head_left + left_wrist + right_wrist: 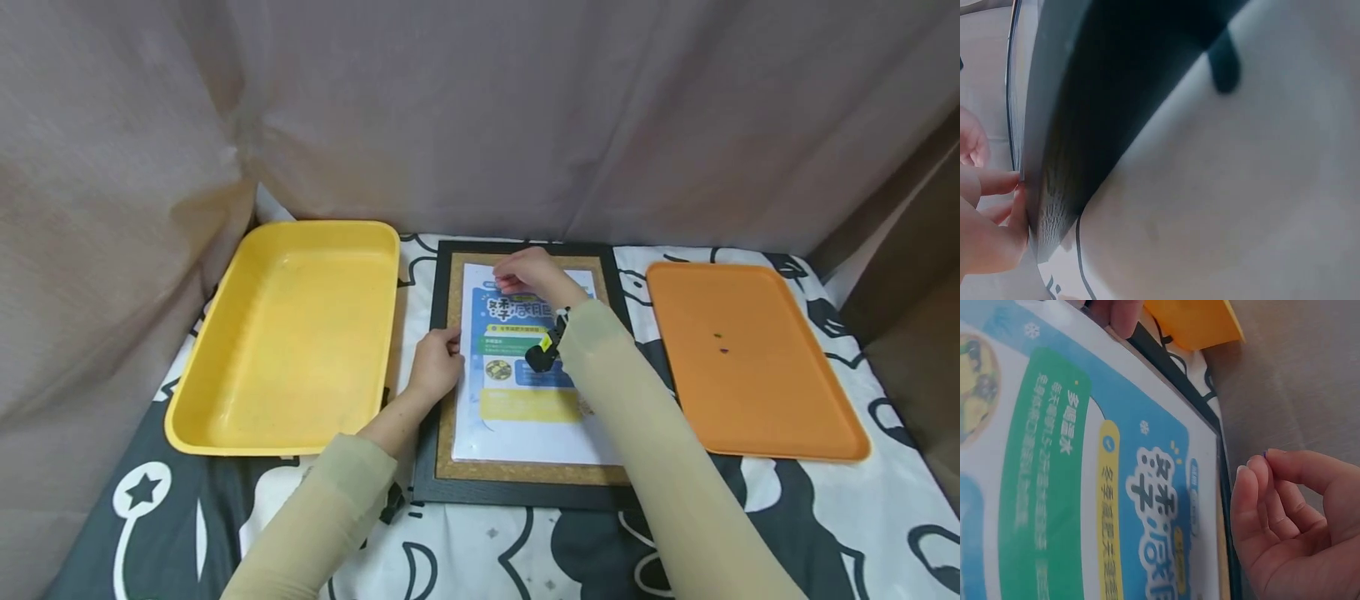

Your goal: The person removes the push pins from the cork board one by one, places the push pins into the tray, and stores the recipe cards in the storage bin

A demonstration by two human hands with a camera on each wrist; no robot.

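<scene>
A poster sheet [513, 446] with blue, green and yellow panels lies on a cork board [525, 472] in a black frame. At the sheet's left edge my left hand [437, 364] pinches with thumb and fingertips. The left wrist view shows those fingers [997, 181] beyond the board's dark frame side. Over the upper part of the poster is my right hand [534, 273]. In the right wrist view its thumb and fingertips pinch a tiny purple pin-like thing [1265, 454], mostly hidden between them.
A deep yellow tray [300, 333] stands left of the board. To the right lies a flat orange tray [765, 400] with a couple of tiny objects [721, 343] near its middle. A patterned black and white cloth [480, 542] covers the table. Behind hangs a grey curtain [465, 125].
</scene>
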